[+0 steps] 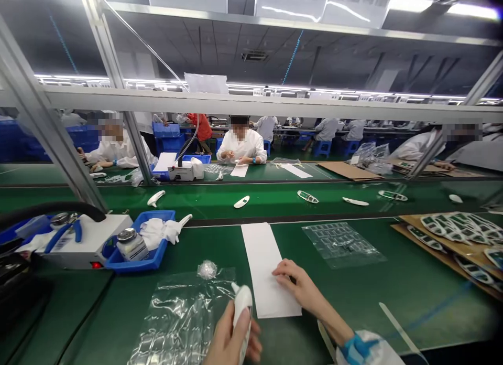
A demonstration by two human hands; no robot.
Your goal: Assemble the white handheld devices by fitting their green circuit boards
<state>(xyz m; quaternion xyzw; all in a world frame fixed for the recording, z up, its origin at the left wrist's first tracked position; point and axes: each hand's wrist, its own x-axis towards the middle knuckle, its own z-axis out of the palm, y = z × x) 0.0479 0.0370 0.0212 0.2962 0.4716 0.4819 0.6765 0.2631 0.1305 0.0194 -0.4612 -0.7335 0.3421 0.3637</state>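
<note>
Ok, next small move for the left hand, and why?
Probably lower the white plastic piece held in the left hand onto the white paper sheet: the sheet lies right beside it, and the right hand rests on the sheet, steadying it. This is a judgement from one view.

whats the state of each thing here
left hand: gripping white plastic casing
right hand: open, fingers resting on white paper strip
clear plastic bag: crumpled, lying flat
glass jar: metal lid on, standing in blue tray
white benchtop unit: red light lit
</note>
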